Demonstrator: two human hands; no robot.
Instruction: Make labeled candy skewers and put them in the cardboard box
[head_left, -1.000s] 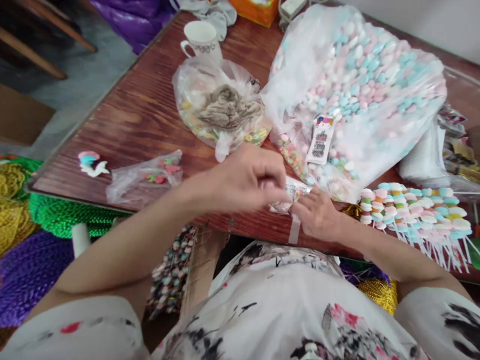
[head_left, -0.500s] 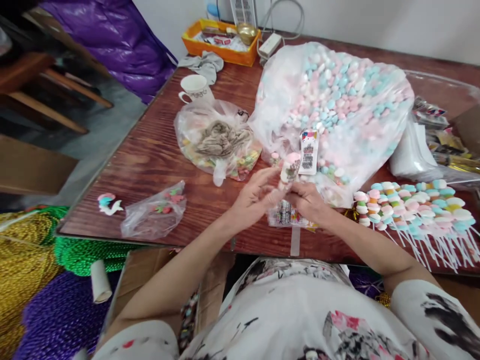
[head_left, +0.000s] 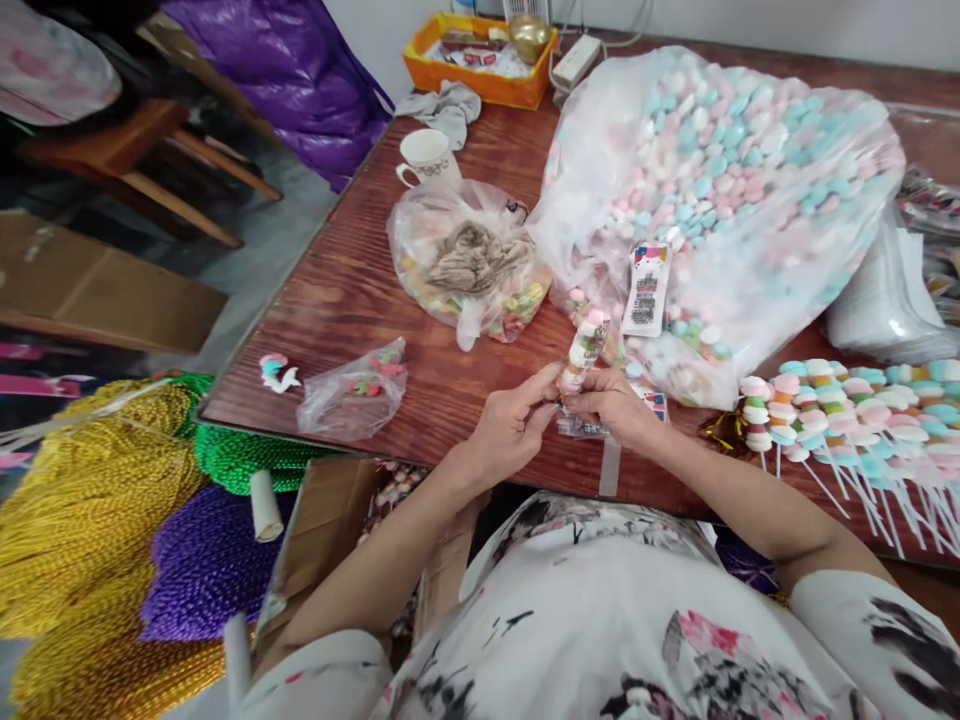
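Observation:
Between my two hands stands a marshmallow skewer (head_left: 585,352) in a clear printed wrapper, its pastel pieces stacked and its top leaning slightly right. My left hand (head_left: 504,428) pinches the lower end of it from the left. From the right, the fingers of my right hand (head_left: 613,402) are closed on the same lower end. Printed wrappers (head_left: 581,426) lie on the table just below the hands, partly covered by them. Behind, a white printed packet (head_left: 646,290) rests against a large clear bag (head_left: 720,190) of pink, blue and white marshmallows.
Finished-looking marshmallow skewers with white sticks (head_left: 855,410) lie at the right. On the left are a small bag of strawberry-shaped pieces (head_left: 375,375), a mermaid-tail-shaped piece (head_left: 279,374), a knotted candy bag (head_left: 476,260), a cup (head_left: 429,160) and an orange tray (head_left: 480,82). Bead strands (head_left: 82,480) hang beyond the edge.
The view has shifted left, so things on the table appear further right. My left fingers have closed in from a looser spread to a pinch at the skewer's lower end.

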